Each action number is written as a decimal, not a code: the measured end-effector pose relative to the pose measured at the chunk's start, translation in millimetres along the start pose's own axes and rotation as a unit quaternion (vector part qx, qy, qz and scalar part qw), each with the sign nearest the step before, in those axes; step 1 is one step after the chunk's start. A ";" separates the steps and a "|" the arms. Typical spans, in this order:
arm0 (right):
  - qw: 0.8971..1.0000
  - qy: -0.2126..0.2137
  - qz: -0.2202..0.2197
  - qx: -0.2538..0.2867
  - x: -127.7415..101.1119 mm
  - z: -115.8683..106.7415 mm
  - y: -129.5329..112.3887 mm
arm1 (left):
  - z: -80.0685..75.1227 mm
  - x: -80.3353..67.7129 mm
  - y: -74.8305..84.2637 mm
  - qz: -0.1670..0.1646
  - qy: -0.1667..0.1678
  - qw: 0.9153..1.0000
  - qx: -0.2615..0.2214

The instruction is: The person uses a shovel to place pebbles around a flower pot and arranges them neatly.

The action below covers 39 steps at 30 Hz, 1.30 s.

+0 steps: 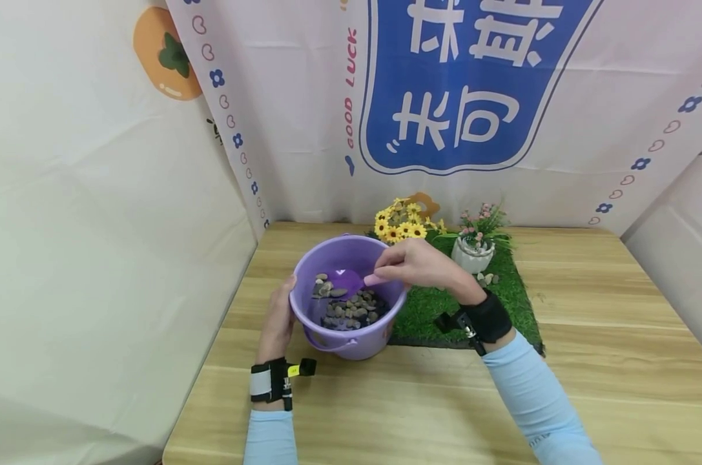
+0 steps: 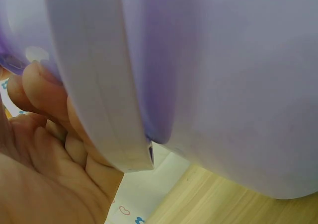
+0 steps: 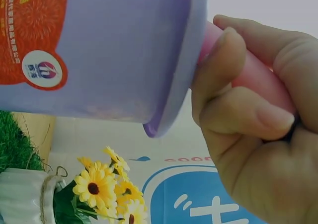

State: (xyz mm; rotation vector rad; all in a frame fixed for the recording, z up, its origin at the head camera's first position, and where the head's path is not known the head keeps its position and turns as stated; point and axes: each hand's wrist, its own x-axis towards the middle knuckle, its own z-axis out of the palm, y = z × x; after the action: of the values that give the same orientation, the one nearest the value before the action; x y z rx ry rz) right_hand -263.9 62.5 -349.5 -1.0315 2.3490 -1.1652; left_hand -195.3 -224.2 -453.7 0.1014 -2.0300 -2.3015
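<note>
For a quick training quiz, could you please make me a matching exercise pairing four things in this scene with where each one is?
Things:
1. pebbles
2. left hand
3. scoop
4. white pot

Places:
A. on the grass mat
B. held by the right hand
C. in the bottom of the bucket
D. against the bucket's outer wall

Pairs: 1-C, 2-D, 3-B, 4-A
</note>
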 end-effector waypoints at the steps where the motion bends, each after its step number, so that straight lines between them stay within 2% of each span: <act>1: 1.000 0.000 0.004 0.007 -0.6 -0.9 -0.3 | -0.5 0.6 -0.8 -0.001 0.000 1.000 -0.001; 4: 1.000 -0.002 0.002 0.008 -1.9 -3.9 -0.8 | -2.9 4.1 -6.1 -0.004 0.001 1.000 -0.010; 10: 0.999 0.011 -0.020 -0.029 -5.3 -12.6 -0.1 | -5.0 6.1 -11.5 -0.001 0.004 1.000 -0.018; 19: 0.999 0.019 0.022 -0.027 -12.6 -24.5 -4.3 | -6.8 4.5 -12.1 0.007 0.002 1.000 -0.013; 27: 0.997 0.060 0.031 -0.043 -25.8 -42.3 -7.6 | -6.9 7.2 -12.0 0.013 -0.015 1.000 -0.004; 31: 0.996 0.071 0.042 -0.038 -31.5 -49.6 -5.6 | -7.3 7.5 -12.7 0.015 -0.006 1.000 -0.004; 39: 0.994 0.087 0.056 -0.044 -33.6 -57.0 -6.0 | -8.8 6.0 -11.9 0.017 -0.009 1.000 0.005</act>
State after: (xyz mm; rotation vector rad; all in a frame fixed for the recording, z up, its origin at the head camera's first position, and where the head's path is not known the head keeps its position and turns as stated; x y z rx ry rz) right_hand -270.0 116.1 -310.8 -0.8435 2.5772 -1.1600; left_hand -200.5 -232.0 -466.7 0.0476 -2.0359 -2.2799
